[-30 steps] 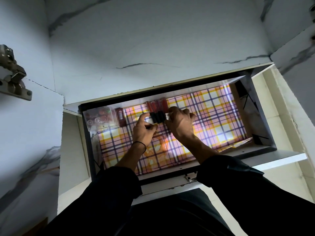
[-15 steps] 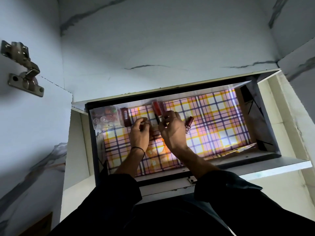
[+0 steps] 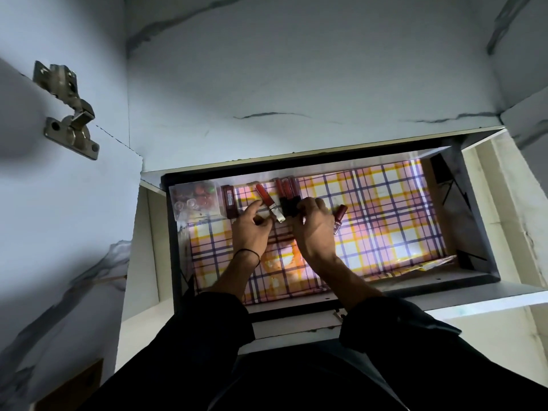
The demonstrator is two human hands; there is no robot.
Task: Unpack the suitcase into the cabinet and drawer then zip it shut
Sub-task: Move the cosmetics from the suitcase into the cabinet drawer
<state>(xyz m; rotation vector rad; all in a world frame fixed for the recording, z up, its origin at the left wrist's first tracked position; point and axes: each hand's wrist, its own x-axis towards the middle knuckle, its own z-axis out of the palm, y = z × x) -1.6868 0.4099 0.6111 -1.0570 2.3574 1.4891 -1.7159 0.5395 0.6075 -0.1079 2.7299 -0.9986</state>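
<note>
From here, the right hand (image 3: 314,229) covers the black caps of the red lip-gloss tubes (image 3: 286,188), so its grip is unclear. The contents of the clear plastic box (image 3: 195,200) blur together.

Drawer (image 3: 480,221) right half open; tubes (image 3: 286,188) probably crowd left.

Your view is dim everywhere except inside the drawer (image 3: 430,275), where a hard light glares off the plaid liner (image 3: 385,209) (whitest right of centre). Below the drawer your sleeves (image 3: 207,336) sink into black; straight lines around it bow toward the edges.
</note>
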